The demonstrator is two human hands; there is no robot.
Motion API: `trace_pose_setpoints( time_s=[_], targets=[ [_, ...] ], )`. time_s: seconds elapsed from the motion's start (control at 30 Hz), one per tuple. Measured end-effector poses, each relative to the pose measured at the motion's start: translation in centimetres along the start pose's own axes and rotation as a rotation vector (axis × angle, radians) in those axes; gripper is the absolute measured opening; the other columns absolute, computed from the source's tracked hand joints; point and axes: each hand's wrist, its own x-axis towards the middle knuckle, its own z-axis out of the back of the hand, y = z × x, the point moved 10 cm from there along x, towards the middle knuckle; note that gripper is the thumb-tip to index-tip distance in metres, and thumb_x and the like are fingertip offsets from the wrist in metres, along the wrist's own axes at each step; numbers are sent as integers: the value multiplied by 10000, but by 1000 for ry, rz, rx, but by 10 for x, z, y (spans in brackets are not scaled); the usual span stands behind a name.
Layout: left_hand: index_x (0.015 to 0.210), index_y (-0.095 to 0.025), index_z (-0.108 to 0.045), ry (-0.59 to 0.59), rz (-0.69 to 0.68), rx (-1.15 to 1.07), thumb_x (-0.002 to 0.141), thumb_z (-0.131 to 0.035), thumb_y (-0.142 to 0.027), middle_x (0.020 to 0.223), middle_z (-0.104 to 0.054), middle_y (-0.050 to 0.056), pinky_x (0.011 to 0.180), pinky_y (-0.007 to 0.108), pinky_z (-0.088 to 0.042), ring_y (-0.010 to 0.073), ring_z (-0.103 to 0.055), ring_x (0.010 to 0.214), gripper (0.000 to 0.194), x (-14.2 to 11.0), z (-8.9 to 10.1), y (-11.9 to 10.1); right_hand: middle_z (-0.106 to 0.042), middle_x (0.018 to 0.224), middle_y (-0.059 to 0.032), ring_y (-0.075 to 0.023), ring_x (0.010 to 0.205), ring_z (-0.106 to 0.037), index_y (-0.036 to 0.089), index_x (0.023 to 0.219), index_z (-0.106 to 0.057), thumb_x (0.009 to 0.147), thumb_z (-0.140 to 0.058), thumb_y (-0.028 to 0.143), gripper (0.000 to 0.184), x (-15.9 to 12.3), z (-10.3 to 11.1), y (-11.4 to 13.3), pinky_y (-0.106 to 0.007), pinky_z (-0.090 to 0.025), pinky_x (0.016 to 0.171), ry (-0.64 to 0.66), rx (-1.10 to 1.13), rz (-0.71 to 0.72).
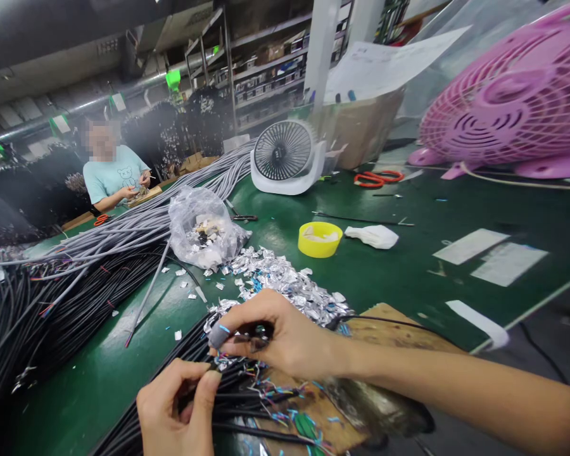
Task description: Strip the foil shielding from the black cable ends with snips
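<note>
The left hand (180,405) is curled, its thumb and forefinger pinched on a short dark cable end (213,366) right at the tips. The right hand (297,342) arches in just above it, thumb and covered forefinger nearly meeting; from here I can't tell whether they grip the thin wires at that end, and something dark in the curl is too unclear to name. The held end sits between the two hands and points up and rightward, toward the right fingertips; the rest of its length is lost behind the left hand, so I can't follow its long axis. Just right of the left hand, more black cables (251,403) lie roughly left to right, their bared, coloured wires (279,416) pointing right over a board (384,316) under the right wrist. Beyond the right hand's knuckles is a heap of foil scraps (289,278) on the green table (370,278), with a clear bag (183,215) behind and to its left. Farther off past the right hand are a yellow ring (316,249) and a white fan (287,183). Well beyond the left hand, a co-worker (116,174) sits with both hands at something small.
</note>
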Motion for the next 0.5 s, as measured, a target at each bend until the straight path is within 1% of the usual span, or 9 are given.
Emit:
trace_pose_setpoints(
  time_s=[0.1, 0.2, 0.4, 0.5],
  targets=[
    [602, -190, -637, -14, 29, 0, 776, -591, -309, 496, -591, -5, 312, 162, -336, 116, -535, 424, 216, -1, 0, 2, -693, 749, -64, -111, 659, -640, 66, 818, -689, 716, -580, 63, 150, 0, 2, 4, -166, -504, 607, -19, -66, 31],
    [608, -189, -636, -18, 45, -2, 773, -593, -311, 511, -602, -2, 316, 156, -347, 117, -550, 435, 210, -2, 1, 3, -695, 736, -61, -111, 646, -643, 70, 810, -695, 728, -580, 83, 142, 0, 2, 8, -168, -509, 602, -28, -122, 59],
    [607, -187, -628, -14, 46, 7, 784, -588, -305, 503, -595, -5, 320, 155, -350, 115, -549, 434, 216, -2, 3, 0, -699, 744, -79, -124, 662, -658, 54, 827, -701, 737, -573, 58, 156, 1, 0, 9, -172, -516, 609, 4, -113, 93],
    [608, -190, -624, -14, 34, 19, 786, -585, -299, 503, -595, -9, 319, 156, -346, 115, -549, 431, 213, -2, 4, -2, -697, 741, -73, -124, 665, -658, 60, 838, -700, 743, -576, 61, 156, 0, -1, 7, -172, -516, 608, 14, -92, 76]
  ],
)
